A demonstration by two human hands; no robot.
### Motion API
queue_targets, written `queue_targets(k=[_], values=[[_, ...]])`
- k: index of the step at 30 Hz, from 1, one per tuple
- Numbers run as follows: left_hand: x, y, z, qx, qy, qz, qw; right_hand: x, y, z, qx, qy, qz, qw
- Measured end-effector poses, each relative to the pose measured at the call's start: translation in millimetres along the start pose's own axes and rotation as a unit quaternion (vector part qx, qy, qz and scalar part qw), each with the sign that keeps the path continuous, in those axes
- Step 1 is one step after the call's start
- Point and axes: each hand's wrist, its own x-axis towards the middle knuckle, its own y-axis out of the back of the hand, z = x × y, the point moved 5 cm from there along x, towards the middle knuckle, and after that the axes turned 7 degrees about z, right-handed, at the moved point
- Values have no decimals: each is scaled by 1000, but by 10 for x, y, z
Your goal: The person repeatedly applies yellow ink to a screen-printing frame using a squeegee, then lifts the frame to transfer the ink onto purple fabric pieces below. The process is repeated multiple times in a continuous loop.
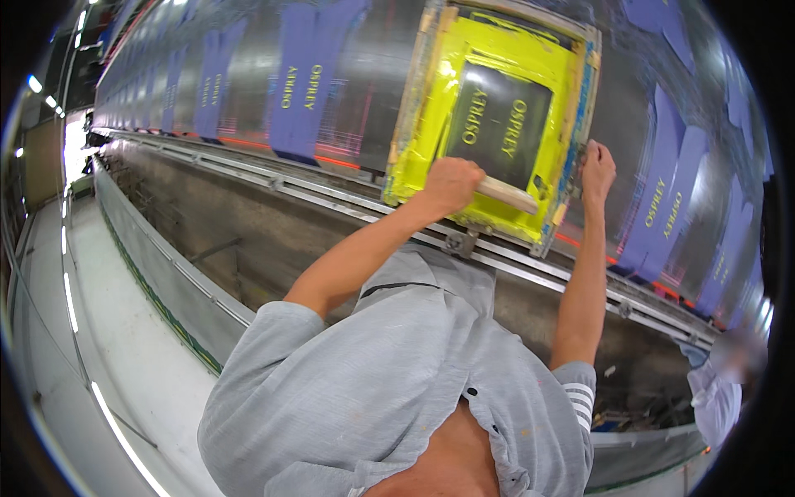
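My left hand (454, 184) is closed round one end of a wooden-handled squeegee (509, 195), which lies across the near part of a printing screen. The screen's frame (411, 91) is smeared with bright yellow ink (464, 41) around a dark window (534, 103) with yellow lettering. Beside the frame's right edge is my right hand (598, 172), its fingers curled. Whether they grip the frame or anything else is hidden. Under the screen runs a long dark printing table (373, 124).
Purple fabric pieces (300, 83) with yellow lettering lie along the table on both sides, with more (662, 195) to the right. A metal rail (331, 207) with clamps follows the near edge. Another person (716, 389) stands at the lower right. A pale walkway (108, 315) runs at left.
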Motion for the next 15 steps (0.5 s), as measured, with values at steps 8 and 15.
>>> queue_targets(k=[8,15], values=[[-2,48,182,-106,15,11,994,-297,656,-459,-4,80,147,986],[-152,72,-425,-85,41,27,995,-492,-170,-332,48,149,145,977]])
